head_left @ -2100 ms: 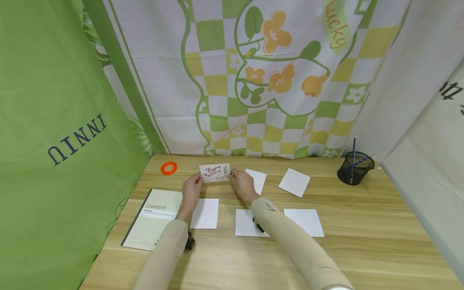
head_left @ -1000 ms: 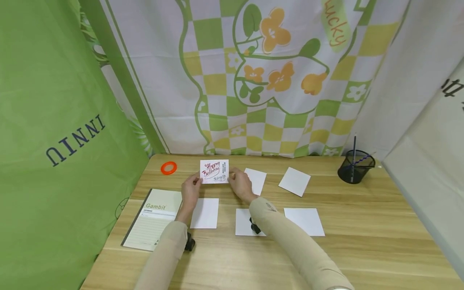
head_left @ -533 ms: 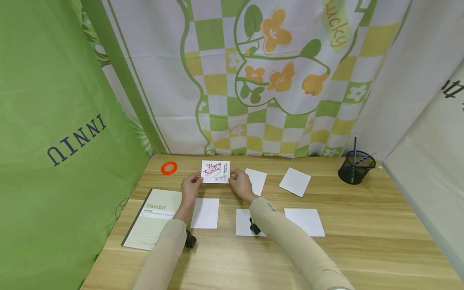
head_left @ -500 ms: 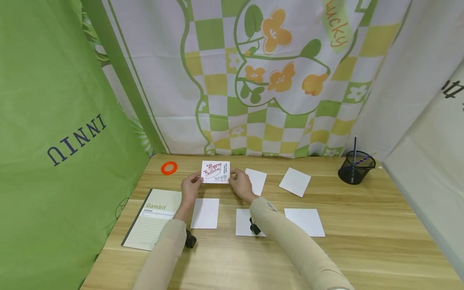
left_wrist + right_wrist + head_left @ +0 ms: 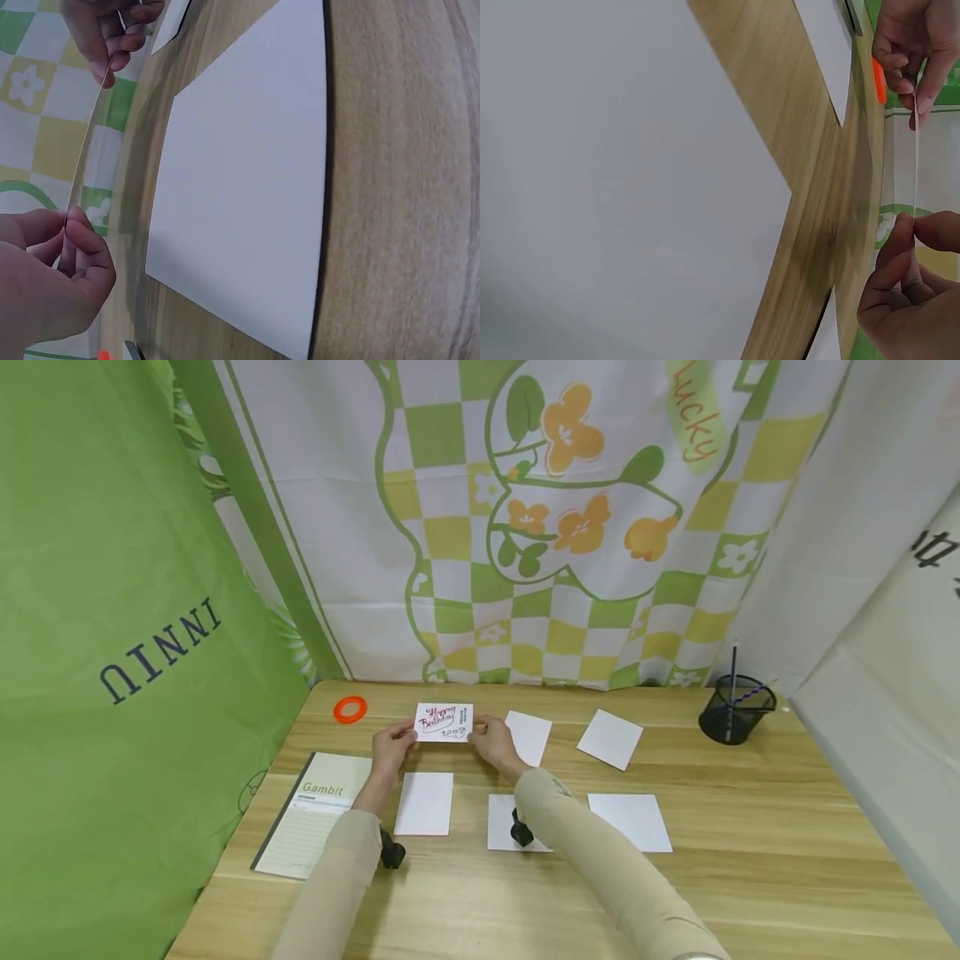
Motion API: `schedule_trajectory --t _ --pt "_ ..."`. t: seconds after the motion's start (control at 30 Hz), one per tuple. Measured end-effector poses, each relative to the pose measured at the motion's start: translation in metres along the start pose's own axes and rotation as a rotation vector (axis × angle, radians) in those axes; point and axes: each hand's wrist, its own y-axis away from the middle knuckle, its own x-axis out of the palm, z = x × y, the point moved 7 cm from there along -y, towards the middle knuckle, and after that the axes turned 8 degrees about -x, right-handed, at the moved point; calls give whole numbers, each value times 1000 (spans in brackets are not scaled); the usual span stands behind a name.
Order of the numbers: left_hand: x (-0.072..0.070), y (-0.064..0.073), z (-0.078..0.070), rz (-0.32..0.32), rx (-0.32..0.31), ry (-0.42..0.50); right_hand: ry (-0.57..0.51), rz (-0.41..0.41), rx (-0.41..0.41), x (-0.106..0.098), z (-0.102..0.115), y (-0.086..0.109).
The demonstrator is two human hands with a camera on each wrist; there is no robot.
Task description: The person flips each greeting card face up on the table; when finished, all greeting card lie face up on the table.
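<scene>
Both hands hold up a white birthday card [image 5: 444, 723] with red "Happy Birthday" lettering and smaller dark writing, near the back of the table. My left hand [image 5: 392, 750] pinches its left edge between thumb and fingers. The opposite edge is pinched by my right hand [image 5: 495, 745]. In the left wrist view the card [image 5: 84, 146] appears edge-on as a thin line, raised off the wood and slightly bowed. From the right wrist the card [image 5: 917, 161] also looks like a thin strip stretched between the two hands.
Blank white cards lie about the table, including one [image 5: 424, 804] in front of the left hand and one [image 5: 611, 739] to the right. A notebook [image 5: 315, 810] lies at left, an orange tape ring [image 5: 350, 710] behind it. A black mesh pen cup [image 5: 731, 714] stands at back right.
The card, strongly tipped back earlier, was turned to face me more squarely, then tipped back a little and lowered slightly. Both hands keep their pinch; the other things stay put.
</scene>
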Motion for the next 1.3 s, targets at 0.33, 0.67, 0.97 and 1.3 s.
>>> schedule_trajectory --t 0.33,0.67,0.97,1.3 --pt "0 -5 6 20 -74 5 -69 -3 37 3 -4 0" --pt "0 -12 9 131 -237 -62 -148 21 90 7 -20 -5" --pt "2 -13 4 264 -248 -110 -109 45 143 5 -14 -1" --pt "-2 -15 -1 151 -201 -183 -117 95 187 12 -19 -1"
